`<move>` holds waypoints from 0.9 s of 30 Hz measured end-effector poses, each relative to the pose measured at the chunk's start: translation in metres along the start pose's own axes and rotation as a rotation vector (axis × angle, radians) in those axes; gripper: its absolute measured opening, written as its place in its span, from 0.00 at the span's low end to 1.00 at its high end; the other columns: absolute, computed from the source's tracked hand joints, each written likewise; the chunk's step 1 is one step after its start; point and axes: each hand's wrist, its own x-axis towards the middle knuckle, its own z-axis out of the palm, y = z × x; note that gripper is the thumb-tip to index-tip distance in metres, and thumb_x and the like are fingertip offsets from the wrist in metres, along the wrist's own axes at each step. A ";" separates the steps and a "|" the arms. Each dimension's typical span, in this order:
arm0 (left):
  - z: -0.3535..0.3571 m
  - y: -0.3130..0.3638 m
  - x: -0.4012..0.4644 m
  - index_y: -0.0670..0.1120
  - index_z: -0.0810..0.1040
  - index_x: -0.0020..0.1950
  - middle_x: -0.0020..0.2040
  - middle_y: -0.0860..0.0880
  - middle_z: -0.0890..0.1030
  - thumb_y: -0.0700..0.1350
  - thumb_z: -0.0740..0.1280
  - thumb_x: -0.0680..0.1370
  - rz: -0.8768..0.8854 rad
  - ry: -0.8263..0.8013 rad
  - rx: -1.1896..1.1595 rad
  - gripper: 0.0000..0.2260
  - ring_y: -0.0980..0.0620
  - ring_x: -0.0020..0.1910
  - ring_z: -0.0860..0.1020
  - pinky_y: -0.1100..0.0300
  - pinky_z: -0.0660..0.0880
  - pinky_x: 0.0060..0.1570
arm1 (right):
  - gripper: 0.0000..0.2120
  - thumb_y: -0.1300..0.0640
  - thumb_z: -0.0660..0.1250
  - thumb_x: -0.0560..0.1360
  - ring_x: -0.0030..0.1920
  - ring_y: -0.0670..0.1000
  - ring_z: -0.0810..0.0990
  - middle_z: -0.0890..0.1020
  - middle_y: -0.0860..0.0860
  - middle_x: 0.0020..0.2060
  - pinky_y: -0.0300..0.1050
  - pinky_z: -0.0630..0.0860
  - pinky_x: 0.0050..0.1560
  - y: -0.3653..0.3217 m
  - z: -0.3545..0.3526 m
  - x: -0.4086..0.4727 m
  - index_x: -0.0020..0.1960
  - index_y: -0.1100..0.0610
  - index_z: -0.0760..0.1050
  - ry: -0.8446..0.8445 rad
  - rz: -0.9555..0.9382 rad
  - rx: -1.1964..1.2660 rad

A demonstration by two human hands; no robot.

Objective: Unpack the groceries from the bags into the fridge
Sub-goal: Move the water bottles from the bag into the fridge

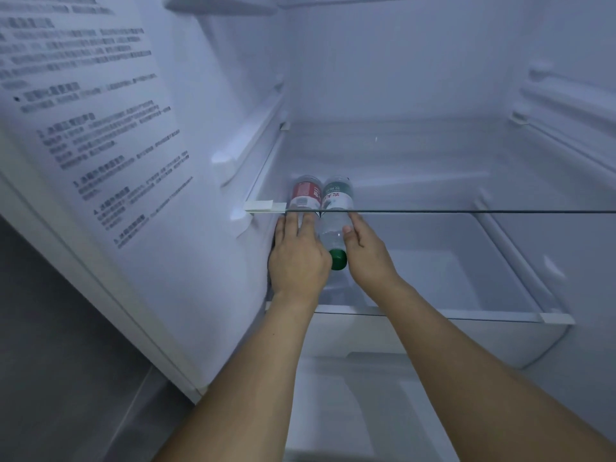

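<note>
Two clear plastic bottles lie side by side on a lower glass shelf [433, 315] at the left of the fridge, their bases pointing inward. The left one has a red label [305, 192]; the right one [335, 225] has a green label and a green cap facing me. My left hand [296, 258] lies over the red-label bottle with fingers extended along it, covering its neck and cap. My right hand [368, 253] touches the right side of the green-cap bottle, thumb against its body. I see both bottles partly through the upper glass shelf [466, 211].
The fridge's left inner wall [206, 135] stands close beside my left hand. A printed instruction sheet [90, 121] covers the panel at the left. A white crisper drawer [450, 345] sits under the lower shelf. The shelf stretches bare to the right of the bottles.
</note>
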 end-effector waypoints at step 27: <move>-0.029 0.006 -0.013 0.35 0.70 0.69 0.67 0.38 0.74 0.40 0.60 0.79 -0.008 0.006 -0.036 0.20 0.39 0.66 0.73 0.48 0.72 0.66 | 0.16 0.56 0.53 0.84 0.61 0.47 0.73 0.74 0.48 0.63 0.41 0.68 0.62 -0.026 -0.015 -0.023 0.71 0.50 0.66 -0.098 0.056 -0.056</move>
